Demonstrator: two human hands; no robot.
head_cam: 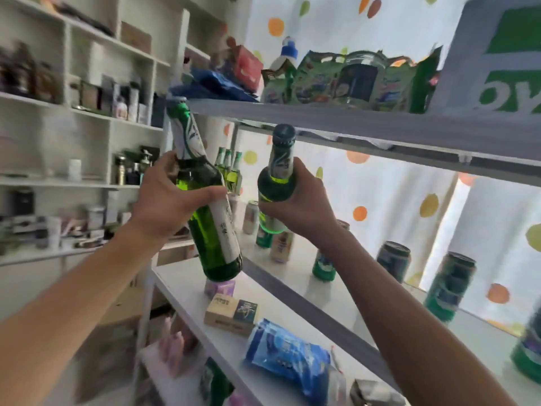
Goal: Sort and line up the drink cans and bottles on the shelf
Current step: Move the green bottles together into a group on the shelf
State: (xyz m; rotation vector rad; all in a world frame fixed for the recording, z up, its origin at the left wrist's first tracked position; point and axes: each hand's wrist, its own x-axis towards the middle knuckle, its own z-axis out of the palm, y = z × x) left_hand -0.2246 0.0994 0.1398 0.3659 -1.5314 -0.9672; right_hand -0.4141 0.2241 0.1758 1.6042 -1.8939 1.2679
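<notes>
Fingers (pixel 215 196) wrap one bottle (pixel 209 218) per hand, off shelf (pixel 295 276) | cans (pixel 393 260) there scattered | sorting barely begun

My left hand (pixel 172 200) and right hand (pixel 295 200) each grip a green bottle before the middle shelf (pixel 366 291). The upper shelf board (pixel 351 127) hangs just above both bottle tops. Cans (pixel 393 260) stand scattered on the shelf, with bare gaps between them.

White middle shelf (pixel 330 291) with upright drink cans (pixel 393 260), three green bottles (pixel 229 168) at its far end.
</notes>
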